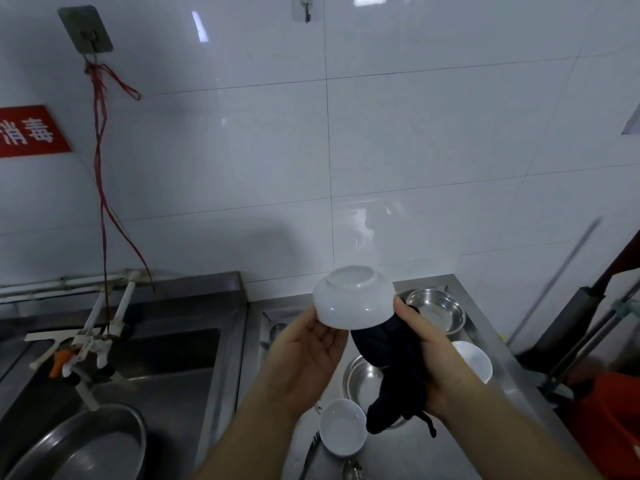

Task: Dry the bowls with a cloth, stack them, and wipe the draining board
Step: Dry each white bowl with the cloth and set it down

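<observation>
A white bowl [353, 299] is held upside down above the draining board [485, 327], its foot ring facing up. My left hand [308, 355] grips its near rim from below. My right hand [426, 348] holds a dark cloth [391, 372] pressed against the bowl's right side; the cloth hangs down below the hand. On the board lie a small white bowl [343, 433], another white bowl [474, 362] at the right, a steel bowl [438, 308] at the back and a steel bowl [363, 379] partly hidden by the cloth.
A steel sink [180, 362] with white taps [90, 337] lies to the left, a large steel basin [86, 445] in it. Cutlery [349, 469] lies at the board's front. A red bucket [613, 420] and mop handles [588, 323] stand at the right. Tiled wall behind.
</observation>
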`<state>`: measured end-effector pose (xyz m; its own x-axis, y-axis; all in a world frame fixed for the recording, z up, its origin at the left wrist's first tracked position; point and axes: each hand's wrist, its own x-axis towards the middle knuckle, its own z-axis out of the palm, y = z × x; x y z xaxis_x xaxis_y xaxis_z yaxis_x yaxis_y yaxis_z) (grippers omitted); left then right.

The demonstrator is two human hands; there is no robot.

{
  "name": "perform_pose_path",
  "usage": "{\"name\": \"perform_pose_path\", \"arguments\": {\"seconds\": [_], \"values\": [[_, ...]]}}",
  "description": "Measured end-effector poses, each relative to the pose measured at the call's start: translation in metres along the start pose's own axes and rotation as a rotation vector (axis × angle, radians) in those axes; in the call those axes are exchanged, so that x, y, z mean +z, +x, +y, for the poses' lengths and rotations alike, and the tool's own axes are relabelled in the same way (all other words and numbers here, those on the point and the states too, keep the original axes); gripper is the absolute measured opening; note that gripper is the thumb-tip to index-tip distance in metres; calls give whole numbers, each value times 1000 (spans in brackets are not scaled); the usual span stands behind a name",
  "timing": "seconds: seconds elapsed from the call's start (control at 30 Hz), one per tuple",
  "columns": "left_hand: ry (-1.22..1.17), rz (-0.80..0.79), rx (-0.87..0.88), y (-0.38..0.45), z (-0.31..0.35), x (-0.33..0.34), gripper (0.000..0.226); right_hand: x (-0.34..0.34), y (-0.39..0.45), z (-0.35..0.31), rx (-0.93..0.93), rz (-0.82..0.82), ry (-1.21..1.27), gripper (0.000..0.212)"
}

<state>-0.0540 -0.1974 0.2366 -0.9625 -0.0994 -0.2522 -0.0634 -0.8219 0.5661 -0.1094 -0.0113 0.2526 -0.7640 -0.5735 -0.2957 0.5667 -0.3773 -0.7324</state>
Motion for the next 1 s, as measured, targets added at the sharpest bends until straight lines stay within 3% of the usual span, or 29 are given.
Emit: {"name": "perform_pose_path", "arguments": {"seconds": [0.1,0.2,0.27,0.33,0.4,0.53,0.6,0.7,0.8,0.9,1.0], "values": [[-50,-7,55,5,10,3,39,9,2,2,47,61,-113,50],[-31,20,132,10,19,3,48,8,10,6,42,430,-175,47],[54,58,174,9,23,2,46,12,11,2,-53,521,-127,31],[243,113,183,7,21,0,36,16,15,-6,-228,457,-160,14],[467,115,170,2,15,1,23,23,15,-11,-458,323,-375,10],[625,-82,139,-7,8,13,24,30,16,-10,-965,-19,-1147,34],[601,-131,130,-11,8,15,32,29,22,-6,-1113,-157,-1355,37],[571,-182,111,-16,10,11,35,30,27,-7,-1095,-178,-1307,31],[593,-208,106,-19,12,7,31,39,31,-9,-939,-21,-1210,25],[680,-237,124,-20,16,7,33,50,37,-19,-690,116,-818,13],[700,-260,157,-22,21,11,40,49,42,-24,-416,231,-378,19]]}}
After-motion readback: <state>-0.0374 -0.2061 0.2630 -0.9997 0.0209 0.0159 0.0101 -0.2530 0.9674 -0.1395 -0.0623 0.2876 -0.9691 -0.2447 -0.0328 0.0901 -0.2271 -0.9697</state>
